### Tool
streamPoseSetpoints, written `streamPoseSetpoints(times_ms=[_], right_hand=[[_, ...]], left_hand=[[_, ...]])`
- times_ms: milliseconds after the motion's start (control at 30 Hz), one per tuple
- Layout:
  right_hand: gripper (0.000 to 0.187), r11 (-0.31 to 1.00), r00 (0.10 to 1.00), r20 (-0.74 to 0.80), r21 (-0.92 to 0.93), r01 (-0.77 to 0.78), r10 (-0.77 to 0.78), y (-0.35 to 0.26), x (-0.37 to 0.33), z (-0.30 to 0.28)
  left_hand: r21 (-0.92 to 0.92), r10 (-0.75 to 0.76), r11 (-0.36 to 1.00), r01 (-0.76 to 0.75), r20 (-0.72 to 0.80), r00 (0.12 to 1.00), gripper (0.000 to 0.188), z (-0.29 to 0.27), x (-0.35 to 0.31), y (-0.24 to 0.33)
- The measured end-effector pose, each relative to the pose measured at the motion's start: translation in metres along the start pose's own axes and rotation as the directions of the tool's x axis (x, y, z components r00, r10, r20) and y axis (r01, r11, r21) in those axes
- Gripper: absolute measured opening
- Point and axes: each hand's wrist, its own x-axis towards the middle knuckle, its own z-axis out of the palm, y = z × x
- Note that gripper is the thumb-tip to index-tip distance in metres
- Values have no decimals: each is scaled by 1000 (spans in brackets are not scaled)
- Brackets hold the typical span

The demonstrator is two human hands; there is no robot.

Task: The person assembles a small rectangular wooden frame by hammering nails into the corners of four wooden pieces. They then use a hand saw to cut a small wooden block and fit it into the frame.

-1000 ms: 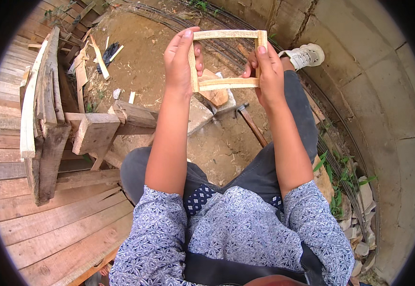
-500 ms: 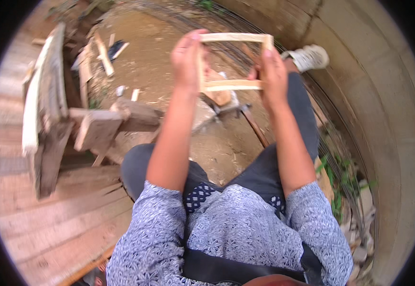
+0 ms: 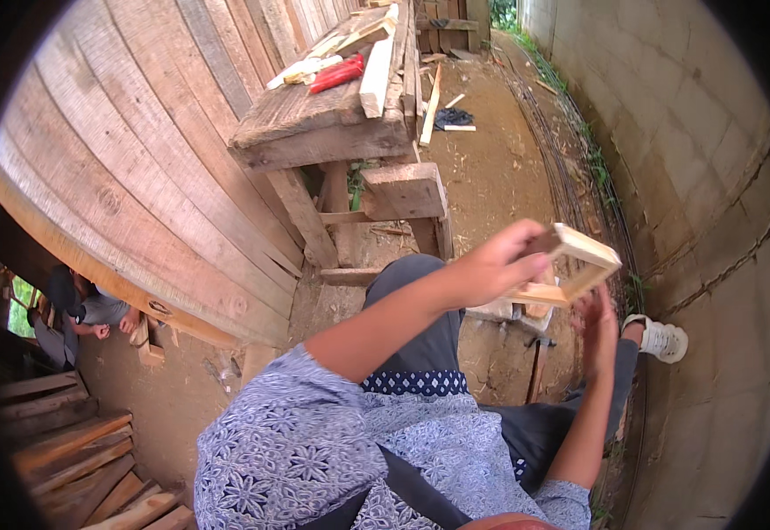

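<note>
Showing past a plank wall [image 3: 137, 168] at my far left, another person [image 3: 93, 305] is bending forward. Nearer, a rough wooden bench [image 3: 283, 124] is carrying a red packet [image 3: 338, 74] and pale wood strips. My left forearm is slanting up to the right, and my left hand [image 3: 495, 262] is pinching the frame [image 3: 592, 247] by its left side, thumb against fingers. This small wooden frame is tilting above the dirt ground [image 3: 486, 194], one corner pointing right; its upper bar is sloping down rightward, and foreshortening is hiding its long axis. My right hand [image 3: 597, 331] is standing just below, fingers pointing upward; whether they are gripping, I cannot tell. Farthest right, a grey block wall [image 3: 694, 177] is rising.
</note>
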Motion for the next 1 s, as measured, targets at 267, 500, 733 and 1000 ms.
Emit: streamPoseSetpoints(times_ms=[267, 500, 733, 1000], right_hand=[[59, 789, 818, 49, -303, -535, 573, 66, -42, -28], [58, 740, 765, 32, -281, -611, 643, 83, -39, -16], [52, 683, 712, 56, -345, -645, 700, 108, -34, -14], [53, 765, 798, 39, -317, -561, 601, 110, -29, -10]], left_hand=[[185, 363, 931, -315, -375, 853, 43, -110, -61, 159], [606, 451, 790, -88, -479, 753, 99, -259, 36, 256], [978, 495, 116, 174, -209, 843, 43, -415, 141, 220], [838, 178, 300, 456, -518, 836, 53, -452, 149, 168]])
